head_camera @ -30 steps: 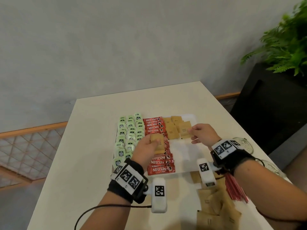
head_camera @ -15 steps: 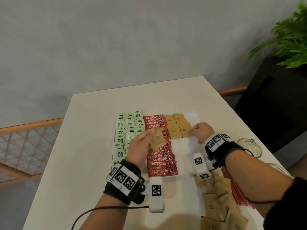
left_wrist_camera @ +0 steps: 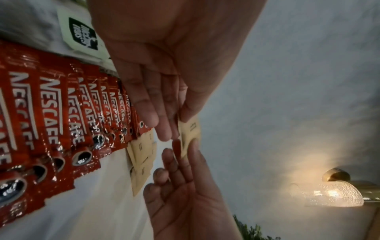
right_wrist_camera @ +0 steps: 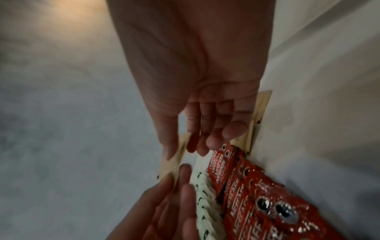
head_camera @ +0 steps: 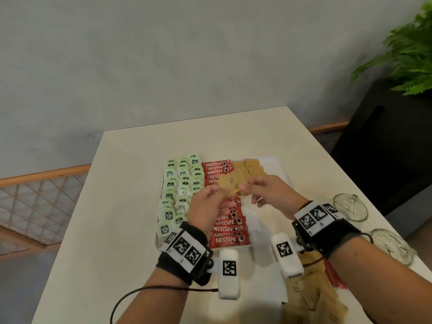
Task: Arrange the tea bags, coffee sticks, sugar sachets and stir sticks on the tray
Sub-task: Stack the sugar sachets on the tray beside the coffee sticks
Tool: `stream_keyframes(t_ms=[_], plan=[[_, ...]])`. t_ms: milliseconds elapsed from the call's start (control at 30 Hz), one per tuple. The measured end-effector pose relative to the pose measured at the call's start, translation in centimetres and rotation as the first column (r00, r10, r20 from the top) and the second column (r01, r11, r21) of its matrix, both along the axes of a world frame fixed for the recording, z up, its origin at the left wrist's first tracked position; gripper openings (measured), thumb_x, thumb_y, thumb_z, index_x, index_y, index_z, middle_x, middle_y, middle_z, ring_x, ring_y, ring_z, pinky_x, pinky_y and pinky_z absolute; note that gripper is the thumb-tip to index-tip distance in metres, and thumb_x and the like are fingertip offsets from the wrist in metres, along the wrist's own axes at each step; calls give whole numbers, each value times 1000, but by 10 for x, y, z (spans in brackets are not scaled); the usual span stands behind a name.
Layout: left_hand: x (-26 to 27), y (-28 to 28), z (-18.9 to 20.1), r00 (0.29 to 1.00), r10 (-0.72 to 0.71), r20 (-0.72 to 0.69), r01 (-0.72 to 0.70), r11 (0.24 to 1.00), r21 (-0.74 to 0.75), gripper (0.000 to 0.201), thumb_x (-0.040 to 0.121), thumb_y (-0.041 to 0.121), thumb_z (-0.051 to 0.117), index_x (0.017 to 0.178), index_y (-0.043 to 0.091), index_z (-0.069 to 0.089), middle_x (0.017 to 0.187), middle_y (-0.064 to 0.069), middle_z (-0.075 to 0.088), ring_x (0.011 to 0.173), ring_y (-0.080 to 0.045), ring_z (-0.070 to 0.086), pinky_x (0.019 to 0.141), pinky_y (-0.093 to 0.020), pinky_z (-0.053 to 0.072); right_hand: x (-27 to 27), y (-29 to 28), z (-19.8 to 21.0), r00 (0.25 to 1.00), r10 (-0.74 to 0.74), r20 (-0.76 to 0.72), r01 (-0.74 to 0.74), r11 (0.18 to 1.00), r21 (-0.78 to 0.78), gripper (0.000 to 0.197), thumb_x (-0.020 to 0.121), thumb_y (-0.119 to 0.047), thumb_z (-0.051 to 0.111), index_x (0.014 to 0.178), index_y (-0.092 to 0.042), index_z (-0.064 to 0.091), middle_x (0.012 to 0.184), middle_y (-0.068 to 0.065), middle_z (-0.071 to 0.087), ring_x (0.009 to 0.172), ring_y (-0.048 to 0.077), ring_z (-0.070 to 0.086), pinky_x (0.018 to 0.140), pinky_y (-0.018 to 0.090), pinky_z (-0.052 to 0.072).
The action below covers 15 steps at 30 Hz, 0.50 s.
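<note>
Pale tabletop (head_camera: 112,218) and grey wall frame it all. One brown sugar sachet (head_camera: 231,183) hangs in the air above the white tray (head_camera: 278,164), pinched at one edge by the left hand (head_camera: 205,206) and at the other by the right hand (head_camera: 268,195) — both gripping it at once. Below lie the coffee sticks (head_camera: 224,228) and tea bags (head_camera: 180,188). If either hand lets go clumsily, I'd guess the sachet drops crooked onto the neat red row — loose sachets (head_camera: 311,300) still wait nearby.

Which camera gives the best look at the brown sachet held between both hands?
The head view: the brown sachet shows its whole flat face. Both wrist views catch it nearly edge-on, mostly hidden by fingers.
</note>
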State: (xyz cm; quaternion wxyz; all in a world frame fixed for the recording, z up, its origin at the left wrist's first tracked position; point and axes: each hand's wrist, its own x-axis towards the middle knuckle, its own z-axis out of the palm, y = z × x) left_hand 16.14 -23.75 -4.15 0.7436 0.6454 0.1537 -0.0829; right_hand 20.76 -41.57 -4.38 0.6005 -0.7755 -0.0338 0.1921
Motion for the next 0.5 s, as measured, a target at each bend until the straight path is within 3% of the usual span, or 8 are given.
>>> stream_keyframes(t_ms=[67,100,167,233,300,400,500], plan=[[-1,-4,-1,999,-41,1,40,998,51,5,93,13,63,95,9,66,96,-8,75,72,-14,70,62,-25,55,-3,2,4,999,-8,42,7,1000,27,8,87,-22,70,84,-15,69,73,-2,68,58,8,55,57,22,47],[-2,-5,-2,997,-74,22,70,987,147,4,92,15,64,93,11,64,97,-7,74,75,-14,70,67,-29,55,-4,2,6,998,-12,61,11,999,30,7,88,-17,69,82,-15,68,68,-2,65,57,9,55,56,22,46],[-1,-4,-4,982,-156,109,97,903,419,11,89,24,67,93,15,63,97,1,71,84,-11,66,77,-30,53,-3,0,10,996,28,84,-27,1000,-10,9,88,-15,69,80,-16,68,61,-6,62,57,9,55,56,22,46],[-2,-2,2,959,-188,213,45,840,541,12,87,29,68,95,22,64,94,9,70,86,-7,64,78,-25,52,-2,-1,17,992,77,103,-68,994,-86,11,87,-16,70,77,-16,69,60,-6,61,59,9,56,58,22,47],[-1,-2,7,942,-209,264,26,827,561,7,89,30,66,89,23,65,86,7,70,81,-10,66,76,-29,55,-1,0,22,990,46,134,-35,996,-84,13,84,-17,73,73,-14,67,66,-1,61,61,8,56,59,21,48],[2,-3,11,939,-242,244,65,822,566,10,89,30,67,84,21,65,81,2,72,78,-17,68,77,-37,56,2,1,26,988,-74,135,64,995,78,8,82,-13,75,77,-11,69,65,-4,62,57,4,56,54,16,46],[6,2,13,941,-262,212,109,832,543,4,90,22,64,88,21,67,81,6,73,80,-11,68,82,-34,55,12,-6,19,966,-208,151,193,975,107,8,82,-13,76,84,-7,71,62,-5,60,55,8,49,49,20,41]])
